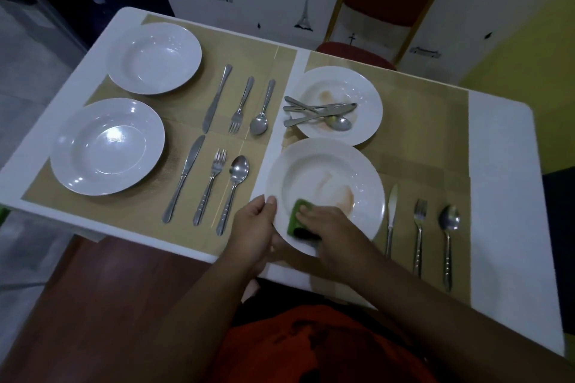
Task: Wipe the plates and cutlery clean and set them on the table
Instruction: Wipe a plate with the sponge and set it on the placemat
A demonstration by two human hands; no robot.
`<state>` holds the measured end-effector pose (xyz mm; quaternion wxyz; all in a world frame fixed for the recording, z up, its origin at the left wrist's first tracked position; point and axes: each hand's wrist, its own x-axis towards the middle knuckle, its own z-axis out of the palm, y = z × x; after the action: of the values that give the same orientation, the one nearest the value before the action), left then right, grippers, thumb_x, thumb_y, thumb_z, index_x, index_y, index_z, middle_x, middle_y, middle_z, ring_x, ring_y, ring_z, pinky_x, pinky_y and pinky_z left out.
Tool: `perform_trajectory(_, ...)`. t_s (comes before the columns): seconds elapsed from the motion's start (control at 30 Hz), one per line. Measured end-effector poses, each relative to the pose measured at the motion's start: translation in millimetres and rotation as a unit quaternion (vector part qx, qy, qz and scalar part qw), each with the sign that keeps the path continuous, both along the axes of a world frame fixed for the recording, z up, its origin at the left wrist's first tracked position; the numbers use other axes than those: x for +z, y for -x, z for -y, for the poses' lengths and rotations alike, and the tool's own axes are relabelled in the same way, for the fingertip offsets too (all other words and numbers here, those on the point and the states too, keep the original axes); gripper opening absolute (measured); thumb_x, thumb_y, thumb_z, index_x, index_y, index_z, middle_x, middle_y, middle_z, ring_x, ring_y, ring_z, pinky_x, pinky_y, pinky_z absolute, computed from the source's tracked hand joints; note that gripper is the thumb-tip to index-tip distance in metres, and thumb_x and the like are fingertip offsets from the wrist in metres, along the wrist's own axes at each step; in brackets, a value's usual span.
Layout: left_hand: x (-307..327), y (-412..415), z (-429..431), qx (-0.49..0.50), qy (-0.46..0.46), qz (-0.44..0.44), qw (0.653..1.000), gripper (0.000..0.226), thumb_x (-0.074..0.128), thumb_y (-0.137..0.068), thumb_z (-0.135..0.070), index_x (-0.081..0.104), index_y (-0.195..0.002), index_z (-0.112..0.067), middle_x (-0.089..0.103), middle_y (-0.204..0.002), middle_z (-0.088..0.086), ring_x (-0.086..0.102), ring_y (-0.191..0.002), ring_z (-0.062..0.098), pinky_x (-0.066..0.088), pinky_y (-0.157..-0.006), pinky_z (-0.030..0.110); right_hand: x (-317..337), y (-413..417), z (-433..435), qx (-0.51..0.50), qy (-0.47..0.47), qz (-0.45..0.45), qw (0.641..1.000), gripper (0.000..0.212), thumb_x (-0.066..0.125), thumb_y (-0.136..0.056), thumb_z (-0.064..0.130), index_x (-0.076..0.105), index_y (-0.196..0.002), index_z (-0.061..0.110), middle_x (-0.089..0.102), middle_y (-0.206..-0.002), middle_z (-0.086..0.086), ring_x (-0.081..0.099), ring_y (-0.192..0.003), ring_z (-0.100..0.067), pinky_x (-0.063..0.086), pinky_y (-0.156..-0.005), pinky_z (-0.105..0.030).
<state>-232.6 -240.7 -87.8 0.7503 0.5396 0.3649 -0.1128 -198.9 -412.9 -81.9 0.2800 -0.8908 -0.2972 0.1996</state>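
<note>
Wiping stage, near-right setting: your right hand (326,224) is closed over the green sponge (295,218) and presses it on the stained plate (326,193), at the part of the well nearest your body, while your left hand (255,227) clamps that plate's near-left rim, thumb on top. Taking this plate as landmark, the brown smear (343,196) lies just beyond and to the right of the sponge, towards the centre, so your right hand is the nearer one and the stroke, by my judgement, should run away from you and rightward across the well. Immediately right of the plate lie a knife (392,214), fork (418,233) and spoon (448,236), parallel, long axes pointing away from you, apparently already clean. Just behind the plate, nearly touching its far rim, sits the second dirty plate (367,93), also stained, with a heap of unwiped cutlery (317,113) lying across it, handles pointing left; it looks to be the remaining work. Well to the left of the plate two settings appear finished: the near clean plate (107,146) and the far clean plate (154,57), each with cutlery laid beside it on tan placemats (417,121) over the white table (497,165). Keep your left hand's hold firm, since the plate overhangs the table edge slightly
</note>
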Motion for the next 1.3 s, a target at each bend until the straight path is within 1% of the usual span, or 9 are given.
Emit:
perform_trajectory(0.1,1.7,-0.8,-9.5,0.015,-0.017,-0.004,1.000,0.028,0.052,-0.103,-0.025,0.069,-0.098,-0.003,0.061,-0.070,0.013,0.052,-0.049,0.021,0.043,-0.045,0.027,-1.7,8.3,33.2,0.001,0.066,0.016,0.998,0.061,0.067,-0.070,-0.006,0.054,-0.129,0.005,0.051,-0.138,-0.013,0.046,-0.127,-0.031,0.030,-0.111,-0.038)
perform_trajectory(0.17,1.7,1.7,-7.7,-0.009,-0.017,-0.002,1.000,0.028,0.053,-0.103,-0.026,0.070,-0.097,-0.004,0.061,-0.074,0.016,0.052,-0.055,0.025,0.043,-0.052,0.033,-0.8,0.7,46.2,-0.032,0.097,0.016,0.995,0.061,0.066,-0.077,-0.001,0.047,-0.134,0.006,0.044,-0.144,-0.011,0.039,-0.134,-0.027,0.025,-0.115,-0.038)
perform_trajectory(0.23,2.2,4.1,-1.6,-0.032,-0.010,0.001,0.999,0.025,0.054,-0.102,-0.026,0.073,-0.103,-0.010,0.068,-0.080,0.016,0.058,-0.063,0.029,0.048,-0.060,0.040,1.7,-16.0,45.3,-0.085,0.098,0.025,0.991,0.059,0.061,-0.082,0.000,0.042,-0.138,0.006,0.039,-0.147,-0.010,0.032,-0.138,-0.024,0.019,-0.118,-0.035)
perform_trajectory(0.37,9.8,3.5,11.9,-0.054,0.035,0.024,0.998,0.024,0.053,-0.103,-0.023,0.072,-0.115,-0.016,0.076,-0.088,0.009,0.072,-0.071,0.020,0.057,-0.057,0.033,15.4,-39.4,18.7,-0.165,0.034,0.019,0.986,0.053,0.052,-0.090,0.004,0.038,-0.141,0.009,0.033,-0.151,-0.005,0.024,-0.142,-0.017,0.009,-0.118,-0.027)
perform_trajectory(0.6,16.1,-3.2,7.5,0.006,0.077,0.003,0.997,0.025,0.051,-0.104,-0.021,0.068,-0.115,-0.007,0.076,-0.101,0.017,0.075,-0.086,0.029,0.060,-0.061,0.035,23.8,2.9,26.8,0.020,-0.016,-0.006,1.000,0.064,0.052,-0.070,-0.008,0.053,-0.131,0.012,0.048,-0.141,0.000,0.037,-0.133,-0.008,0.025,-0.115,-0.025)
perform_trajectory(0.8,13.0,8.4,21.0,-0.029,0.055,0.006,0.998,0.025,0.052,-0.103,-0.022,0.069,-0.118,-0.010,0.077,-0.100,0.011,0.075,-0.089,0.028,0.061,-0.065,0.037,26.5,-22.6,65.7,-0.101,0.071,0.018,0.992,0.059,0.050,-0.083,-0.005,0.040,-0.140,0.010,0.034,-0.150,-0.004,0.029,-0.140,-0.016,0.010,-0.115,-0.021)
perform_trajectory(0.93,17.3,-2.2,27.5,-0.036,0.060,0.025,0.997,0.025,0.052,-0.103,-0.022,0.070,-0.118,-0.012,0.077,-0.104,0.013,0.074,-0.095,0.029,0.061,-0.071,0.041,34.6,-29.6,27.2,-0.204,-0.019,-0.038,0.978,0.055,0.048,-0.091,0.003,0.036,-0.143,0.013,0.030,-0.153,0.001,0.021,-0.141,-0.008,0.009,-0.115,-0.021)
perform_trajectory(1.07,24.7,-14.3,26.8,-0.006,0.101,0.029,0.994,0.025,0.053,-0.103,-0.023,0.073,-0.109,-0.009,0.075,-0.105,0.018,0.075,-0.093,0.031,0.062,-0.068,0.038,44.9,-5.8,1.9,-0.119,-0.068,-0.051,0.989,0.063,0.048,-0.082,-0.003,0.040,-0.141,0.017,0.033,-0.149,0.009,0.020,-0.135,0.007,0.006,-0.108,-0.003)
perform_trajectory(1.3,23.9,-14.6,23.4,0.032,0.126,0.008,0.991,0.026,0.055,-0.102,-0.024,0.068,-0.119,-0.009,0.075,-0.111,0.012,0.073,-0.101,0.029,0.061,-0.071,0.039,55.2,4.2,50.3,-0.041,-0.005,-0.038,0.998,0.065,0.050,-0.077,-0.005,0.047,-0.136,0.022,0.042,-0.145,0.010,0.035,-0.135,-0.002,0.024,-0.115,-0.021)
